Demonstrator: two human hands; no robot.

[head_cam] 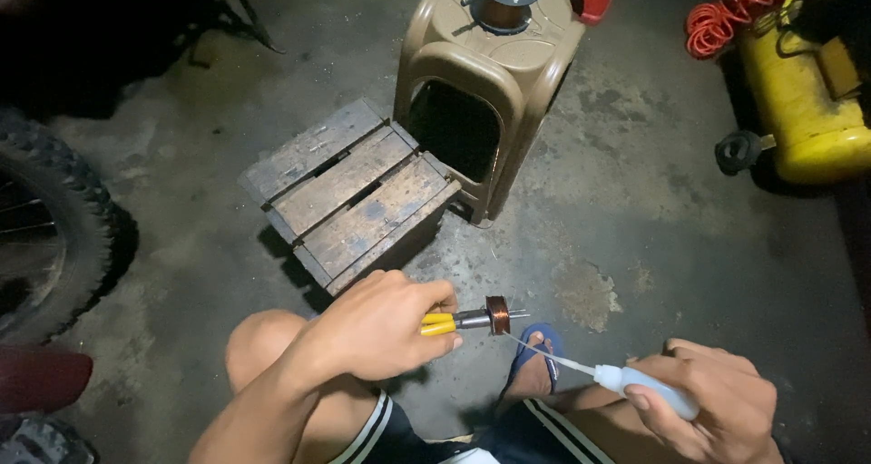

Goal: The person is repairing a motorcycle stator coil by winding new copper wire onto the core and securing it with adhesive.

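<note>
My left hand [376,328] grips yellow-handled pliers [454,322], held level and pointing right. The pliers' jaws clamp a small coil of copper wire [497,314] wound on a thin metal pin. My right hand [712,410] holds a small white squeeze bottle [649,389] at the lower right. Its long thin nozzle [544,353] points up-left and its tip ends just below the coil. My bare knee and a foot in a blue sandal [535,355] lie beneath the two hands.
A low wooden slat stool [349,196] stands on the concrete floor ahead. Behind it is a brown plastic stool [485,74] carrying a spool of copper wire [504,6]. A yellow tank [798,92] with an orange coiled hose [730,15] sits at right, a tyre [54,228] at left.
</note>
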